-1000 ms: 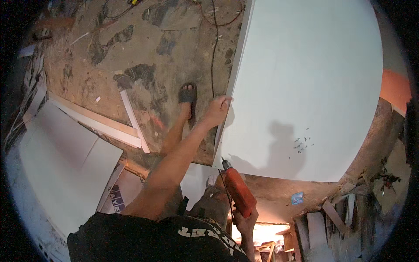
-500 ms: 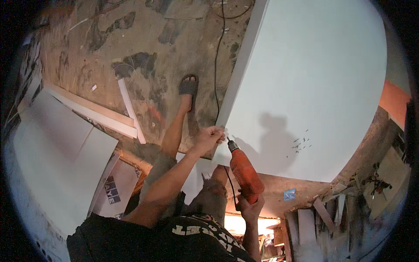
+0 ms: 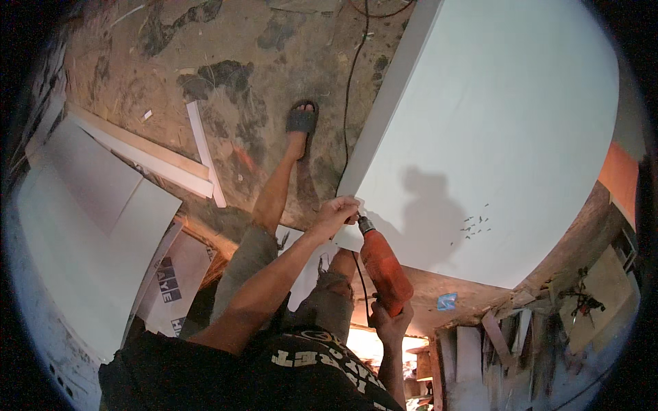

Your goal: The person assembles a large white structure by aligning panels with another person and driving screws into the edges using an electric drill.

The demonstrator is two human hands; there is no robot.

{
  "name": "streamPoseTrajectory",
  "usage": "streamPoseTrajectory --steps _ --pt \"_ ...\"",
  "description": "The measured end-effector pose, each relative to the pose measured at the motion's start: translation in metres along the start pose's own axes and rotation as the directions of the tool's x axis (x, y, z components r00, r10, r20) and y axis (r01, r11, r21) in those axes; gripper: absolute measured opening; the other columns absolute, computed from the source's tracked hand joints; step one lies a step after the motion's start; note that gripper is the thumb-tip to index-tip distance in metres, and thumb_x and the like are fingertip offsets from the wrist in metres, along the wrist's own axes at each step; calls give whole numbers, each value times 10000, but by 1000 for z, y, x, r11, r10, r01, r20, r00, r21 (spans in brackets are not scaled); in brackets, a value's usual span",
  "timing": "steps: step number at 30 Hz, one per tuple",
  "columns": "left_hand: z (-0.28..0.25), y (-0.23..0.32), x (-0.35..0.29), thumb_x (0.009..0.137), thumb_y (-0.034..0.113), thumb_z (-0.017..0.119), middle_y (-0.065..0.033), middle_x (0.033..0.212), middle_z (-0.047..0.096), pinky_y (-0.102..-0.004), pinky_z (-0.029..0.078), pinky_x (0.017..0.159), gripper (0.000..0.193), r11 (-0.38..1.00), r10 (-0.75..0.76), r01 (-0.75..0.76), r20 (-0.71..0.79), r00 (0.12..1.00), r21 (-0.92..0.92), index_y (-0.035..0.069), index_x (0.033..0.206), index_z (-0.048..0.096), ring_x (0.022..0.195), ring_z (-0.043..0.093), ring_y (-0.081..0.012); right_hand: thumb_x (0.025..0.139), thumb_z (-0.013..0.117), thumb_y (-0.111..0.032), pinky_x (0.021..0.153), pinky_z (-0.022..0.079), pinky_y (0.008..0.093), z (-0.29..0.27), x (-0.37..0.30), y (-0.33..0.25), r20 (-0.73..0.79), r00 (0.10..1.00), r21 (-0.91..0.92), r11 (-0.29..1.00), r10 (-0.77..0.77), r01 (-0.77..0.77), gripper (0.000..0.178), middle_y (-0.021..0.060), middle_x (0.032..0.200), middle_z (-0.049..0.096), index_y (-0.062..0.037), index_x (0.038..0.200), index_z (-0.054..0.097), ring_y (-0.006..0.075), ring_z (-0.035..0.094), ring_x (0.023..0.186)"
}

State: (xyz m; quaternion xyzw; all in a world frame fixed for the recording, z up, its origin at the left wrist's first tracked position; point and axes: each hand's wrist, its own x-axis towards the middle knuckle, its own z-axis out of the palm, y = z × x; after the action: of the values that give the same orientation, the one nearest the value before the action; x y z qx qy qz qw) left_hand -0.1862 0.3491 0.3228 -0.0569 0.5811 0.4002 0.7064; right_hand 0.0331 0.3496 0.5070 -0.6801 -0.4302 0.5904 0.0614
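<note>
My right hand [image 3: 392, 320] is wrapped round the handle of an orange-red power drill [image 3: 385, 270]. The drill points up and left, its dark chuck [image 3: 366, 224] close to the near left corner of a large white panel [image 3: 507, 123]. Just at the drill's tip, my left hand [image 3: 338, 212] has its fingers pinched together over the panel's edge; what they hold, if anything, is too small to make out. Several small dark screws [image 3: 474, 227] lie scattered on the panel, right of my shadow.
A black cord [image 3: 349, 103] runs along the floor beside the panel. White boards [image 3: 89, 233] and long strips [image 3: 147, 175] lie at the left. Offcuts [image 3: 473, 349] lean at the lower right, near a small blue packet [image 3: 447, 301]. My sandalled foot [image 3: 301, 120] stands on the stained floor.
The drill's tip and my left fingers have come together, closing the small gap between them. The whole view has shifted slightly. Both hands keep their grips.
</note>
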Motion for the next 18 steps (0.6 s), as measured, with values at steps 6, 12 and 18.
streamPoseTrajectory --steps 6,12,18 --pt "-5 0 0 918 129 581 -39 880 624 -253 526 732 183 972 -102 124 116 988 -201 0 1043 617 774 601 -101 715 608 -4 439 424 259 0 3 -25 4 994 35 993 110 -110 281 89 796 625 23 993 572 117 543 501" --pt "-15 -3 9 908 157 610 -50 952 634 -247 534 725 231 928 -183 237 202 962 -286 -4 1073 603 837 631 -137 698 650 -63 450 457 270 -5 9 -46 27 969 117 962 245 -247 239 73 714 641 12 923 621 122 581 530" --pt "-17 -4 15 907 145 606 -45 934 634 -227 532 683 188 887 -144 229 231 962 -400 41 1063 604 811 636 -137 690 653 -60 470 467 272 -10 12 -44 88 966 129 958 244 -254 273 77 746 649 17 949 616 125 592 550"
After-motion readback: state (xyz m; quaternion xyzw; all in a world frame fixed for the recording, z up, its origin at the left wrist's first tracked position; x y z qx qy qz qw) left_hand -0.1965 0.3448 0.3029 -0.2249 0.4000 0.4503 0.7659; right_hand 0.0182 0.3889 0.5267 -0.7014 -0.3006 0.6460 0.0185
